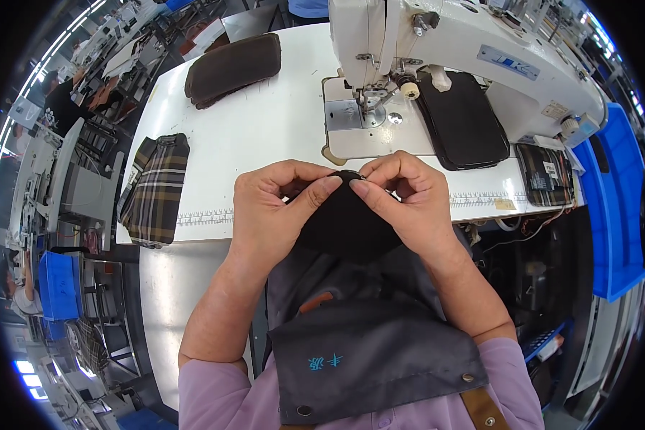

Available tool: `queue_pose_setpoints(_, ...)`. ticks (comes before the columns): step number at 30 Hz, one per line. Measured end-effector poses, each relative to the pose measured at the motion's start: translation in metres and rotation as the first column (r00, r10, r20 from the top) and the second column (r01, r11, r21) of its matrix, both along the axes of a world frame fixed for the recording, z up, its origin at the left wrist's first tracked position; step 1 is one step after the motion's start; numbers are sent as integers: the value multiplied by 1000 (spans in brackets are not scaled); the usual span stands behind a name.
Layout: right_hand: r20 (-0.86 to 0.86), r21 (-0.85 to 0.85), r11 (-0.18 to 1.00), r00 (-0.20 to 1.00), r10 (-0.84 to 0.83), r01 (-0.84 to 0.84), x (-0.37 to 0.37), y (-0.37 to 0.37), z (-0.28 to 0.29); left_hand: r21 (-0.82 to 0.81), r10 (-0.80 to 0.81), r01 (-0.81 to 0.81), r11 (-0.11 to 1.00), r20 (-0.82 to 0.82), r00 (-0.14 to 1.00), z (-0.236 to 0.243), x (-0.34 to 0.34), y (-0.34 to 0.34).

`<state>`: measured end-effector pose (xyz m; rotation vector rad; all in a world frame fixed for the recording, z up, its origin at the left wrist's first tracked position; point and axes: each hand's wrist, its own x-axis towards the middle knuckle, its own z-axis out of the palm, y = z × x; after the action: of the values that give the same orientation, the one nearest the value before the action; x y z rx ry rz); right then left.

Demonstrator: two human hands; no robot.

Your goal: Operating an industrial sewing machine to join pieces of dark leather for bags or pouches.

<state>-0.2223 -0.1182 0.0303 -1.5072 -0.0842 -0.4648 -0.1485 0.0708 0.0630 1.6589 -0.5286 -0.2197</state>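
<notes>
Between my two hands, a black fabric piece (347, 226) hangs down over my grey apron. My left hand (279, 201) pinches its top edge between thumb and forefinger. Right beside it, my right hand (408, 197) pinches the same edge, the thumb tips almost meeting. The lower part of the fabric blends into the dark apron. Just beyond my hands stands a white sewing machine (466, 43), its needle and presser foot over a metal plate (344, 115).
Dark brown fabric pieces (236, 68) lie stacked at the far left of the white table (265, 122). Plaid pieces (158, 190) overhang its left edge. Black pieces (462, 122) rest under the machine arm, with another plaid stack (545, 175) farther right. A blue bin (613, 208) stands beyond.
</notes>
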Motion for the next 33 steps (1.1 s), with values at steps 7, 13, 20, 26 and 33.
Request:
queue_pose_setpoints(7, -42, -101, 995, 999, -24, 19, 9, -5, 3, 81, -92, 91, 993, 12, 996, -2, 30, -5)
queue_pose_setpoints(13, -9, -571, 814, 992, 124, -107, 30, -38, -4, 297, -195, 192, 935, -20, 981, -13, 91, -27)
queue_pose_setpoints(20, 200, -900, 420, 966, 162, 115, 79, -78, -22, 516, -146, 15, 856, 215, 965, -48, 133, -80)
queue_pose_setpoints(26, 308, -904, 319, 951, 21, 286, 91, -85, -38, 473, -113, -103, 875, 405, 907, -62, 140, -99)
queue_pose_setpoints(33, 313, -925, 223, 950, -14, 308, 95, -88, -42, 578, -75, -119, 808, 300, 951, -47, 143, -107)
